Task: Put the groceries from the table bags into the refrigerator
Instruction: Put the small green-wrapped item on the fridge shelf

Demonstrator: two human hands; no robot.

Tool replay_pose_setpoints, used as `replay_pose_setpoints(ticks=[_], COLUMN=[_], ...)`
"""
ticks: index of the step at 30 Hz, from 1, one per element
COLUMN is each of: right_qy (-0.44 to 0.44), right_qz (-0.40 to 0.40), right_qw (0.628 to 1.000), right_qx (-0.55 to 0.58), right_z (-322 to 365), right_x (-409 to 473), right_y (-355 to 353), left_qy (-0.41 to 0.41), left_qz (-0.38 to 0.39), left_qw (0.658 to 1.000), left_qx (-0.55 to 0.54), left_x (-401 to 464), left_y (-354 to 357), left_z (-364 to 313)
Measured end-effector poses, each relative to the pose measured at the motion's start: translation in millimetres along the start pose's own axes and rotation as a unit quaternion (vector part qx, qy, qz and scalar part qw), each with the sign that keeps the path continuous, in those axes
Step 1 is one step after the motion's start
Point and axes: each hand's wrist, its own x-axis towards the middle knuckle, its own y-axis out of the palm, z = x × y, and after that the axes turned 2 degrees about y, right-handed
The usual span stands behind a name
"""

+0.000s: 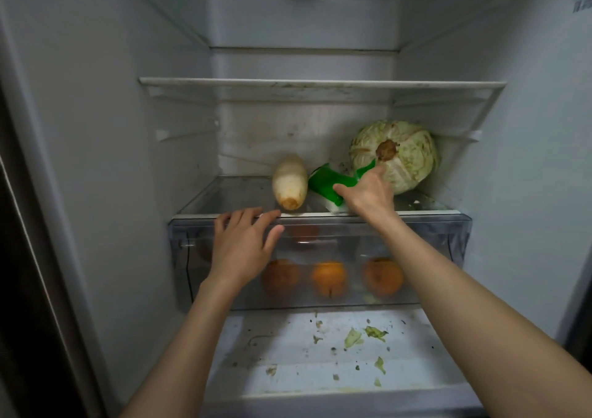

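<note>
Refrigerator (pixel 105 148) open. On the glass shelf (pixel 224 193): one white radish (pixel 289 183), one green packet (pixel 330 184), one cabbage (pixel 397 155). Clear drawer (pixel 448 241) below holds at least three oranges (pixel 329 278) in the front row; dimmer orange shapes behind, count uncertain.

Right hand (pixel 368 193) grasps the green packet, between radish and cabbage; fingertips reach the cabbage's base. Left hand (pixel 243 244) is released, fingers spread and loosely bent, tips at the shelf's front edge just beside the radish; it covers part of the drawer front.

Radish: smooth, tapered, browned cut end toward camera. Cabbage: round, pale, veined, brown stem forward. Packet: glossy, crumpled. Leaf scraps (pixel 354 337) litter the white ledge below.
</note>
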Motion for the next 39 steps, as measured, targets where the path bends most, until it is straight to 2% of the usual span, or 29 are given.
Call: replay_pose_setpoints(ticks=[4, 7, 13, 19, 29, 31, 35, 39], right_qy=[0.015, -0.017, -0.133, -0.248, -0.194, -0.196, -0.18, -0.147], right_qz=[0.021, 0.02, 0.026, 0.048, 0.161, 0.144, 0.049, 0.034], right_qw=[0.999, 0.999, 0.989, 0.95, 0.943, 0.951, 0.967, 0.973], right_qx=[0.047, 0.042, -0.06, -0.183, -0.217, -0.191, -0.172, -0.177], right_z=[-3.0, -11.3, -30.9, -34.9, -16.1, -18.7, -18.9, -9.8], right_x=[-0.4, -3.3, -11.1, -8.9, 16.8, 14.2, 10.3, 12.7], right_y=[3.6, 4.3, -1.5, 2.7, -4.8, -5.3, 2.5, 15.0], left_qy=[-0.002, -0.001, 0.002, 0.005, 0.0, -0.001, -0.004, -0.008], left_qz=[-0.006, -0.007, -0.008, -0.008, 0.006, 0.006, 0.01, 0.018], left_qw=[1.0, 1.0, 1.0, 1.0, 1.0, 1.0, 1.0, 1.0], left_qx=[0.001, 0.001, -0.002, 0.001, 0.002, 0.002, 0.005, 0.006], left_x=[-0.2, -0.3, -1.0, 0.6, -0.4, -0.5, -0.7, -0.3], left_y=[0.8, 1.6, 0.9, 1.9, 0.2, 0.1, -0.1, -0.9], left_z=[0.5, 0.6, 0.4, 0.2, -0.5, -0.7, -1.5, -1.1])
